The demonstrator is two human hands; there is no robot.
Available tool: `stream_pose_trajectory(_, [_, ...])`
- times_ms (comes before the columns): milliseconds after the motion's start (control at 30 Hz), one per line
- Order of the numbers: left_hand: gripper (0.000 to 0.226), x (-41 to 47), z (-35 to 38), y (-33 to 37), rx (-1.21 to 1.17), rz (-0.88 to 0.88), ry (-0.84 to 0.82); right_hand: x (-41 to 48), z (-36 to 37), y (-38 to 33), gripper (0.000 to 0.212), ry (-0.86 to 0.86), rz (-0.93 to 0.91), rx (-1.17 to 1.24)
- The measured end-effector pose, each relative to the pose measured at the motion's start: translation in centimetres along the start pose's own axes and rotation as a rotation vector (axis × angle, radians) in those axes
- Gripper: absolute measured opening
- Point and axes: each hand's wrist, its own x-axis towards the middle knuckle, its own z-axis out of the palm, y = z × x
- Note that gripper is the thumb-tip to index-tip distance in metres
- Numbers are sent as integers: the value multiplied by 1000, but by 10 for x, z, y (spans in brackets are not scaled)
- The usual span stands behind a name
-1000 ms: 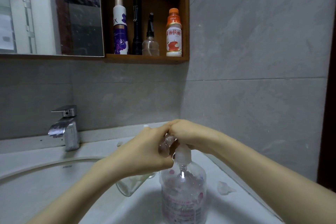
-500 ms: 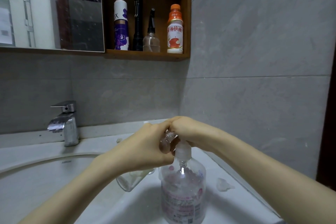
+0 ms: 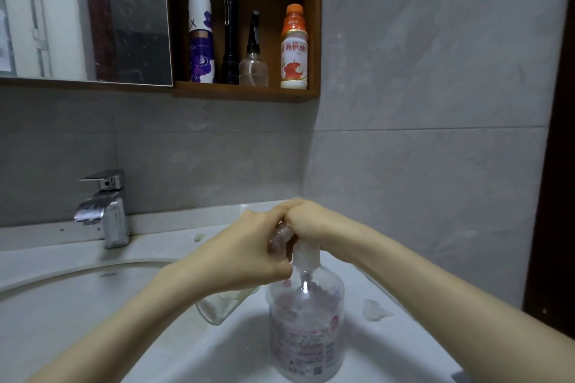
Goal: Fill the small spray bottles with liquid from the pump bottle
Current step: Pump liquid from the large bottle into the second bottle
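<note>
Nothing on the basin has shifted against the frame half a second back. Both hands and both bottles sit where they were, and only the view has tipped slightly.

Head view:
- Pump bottle [image 3: 306, 329] stands upright on the white sink [image 3: 155, 246], near right.
- Right hand [image 3: 314, 221] is curled down over its pump head. The head itself is hidden.
- Left hand [image 3: 249, 252] grips a small spray bottle [image 3: 280, 239], tilted, with its neck showing between the two hands. The hands touch.
- Clear bottle body [image 3: 217, 308] shows below the left hand; cannot tell if it is the same bottle.
- Small clear piece [image 3: 375, 309] lies right of the pump bottle.
- Far left: faucet [image 3: 105, 211].
- Far, on the wall: wooden shelf [image 3: 245, 92] holding a purple-white can [image 3: 201, 40], black torch [image 3: 230, 37], black-nozzled bottle [image 3: 253, 62] and orange-capped drink [image 3: 294, 50].
</note>
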Motion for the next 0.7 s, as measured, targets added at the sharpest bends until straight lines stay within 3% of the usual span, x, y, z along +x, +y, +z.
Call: stream_pose_trajectory(700, [26, 5, -4, -4, 55, 4, 20, -3, -4, -1, 42, 8, -12, 109])
